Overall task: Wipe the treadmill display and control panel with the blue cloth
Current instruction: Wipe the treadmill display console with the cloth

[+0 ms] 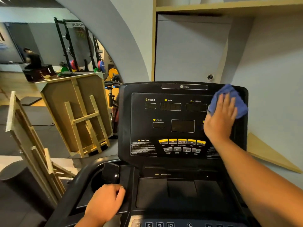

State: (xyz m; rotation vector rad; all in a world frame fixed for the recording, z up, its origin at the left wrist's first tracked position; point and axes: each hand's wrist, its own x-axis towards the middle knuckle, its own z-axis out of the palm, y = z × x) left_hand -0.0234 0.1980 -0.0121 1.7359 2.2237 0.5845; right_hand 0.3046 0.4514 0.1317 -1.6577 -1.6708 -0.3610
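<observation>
The black treadmill display [170, 115] stands upright ahead, with INCLINE, TIME, SPEED and PULSE windows and a row of yellow buttons [182, 141]. My right hand [220, 117] presses the blue cloth [229, 99] flat against the display's upper right part, fingers straight. The cloth hides part of the SPEED window's right side. Below, the control panel [180, 192] slopes toward me, with numbered keys [159, 224] at the bottom edge. My left hand [105, 202] curls over the panel's left edge beside a dark cup holder [98, 179].
Wooden crates [78, 112] lean on the floor at left, next to a black cylinder [18, 181]. A mirror at back left reflects a rack, coloured weight plates and a person. A grey wall with a wooden shelf [229, 7] stands close behind the treadmill.
</observation>
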